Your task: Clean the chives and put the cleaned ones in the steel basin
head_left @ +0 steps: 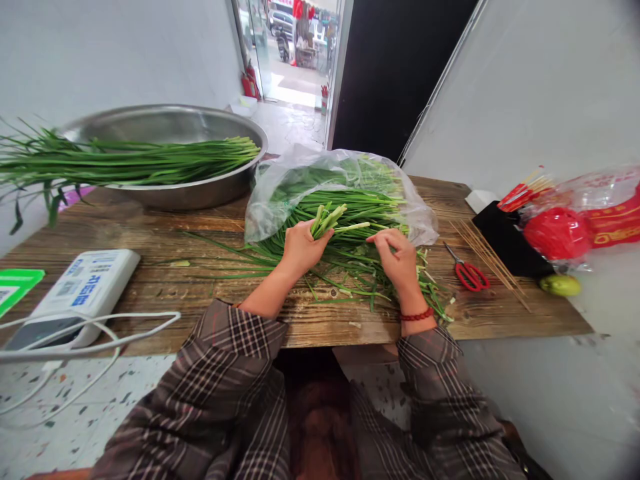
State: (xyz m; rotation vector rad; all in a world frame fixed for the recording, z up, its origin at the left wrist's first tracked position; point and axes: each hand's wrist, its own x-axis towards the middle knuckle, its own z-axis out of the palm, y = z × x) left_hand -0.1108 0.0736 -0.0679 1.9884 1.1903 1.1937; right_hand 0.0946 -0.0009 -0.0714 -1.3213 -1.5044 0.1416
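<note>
My left hand [306, 248] is closed around a small bunch of green stalks [330, 219], their pale ends pointing up and right. Just right of it, my right hand [397, 257] has its fingers pinched near the tip of one stalk; whatever they hold is too small to make out. Behind both hands a clear plastic bag [260, 212] lies open with a large pile of long green stalks [350, 200] in it. Loose trimmings [370, 283] are scattered on the wood under my hands.
A metal basin [200, 195] with more stalks stands back left. A white device [95, 287] with cables is at left. On the right are red scissors [471, 276], thin sticks [493, 263], a black box [510, 243] and a yellow-green fruit [561, 285].
</note>
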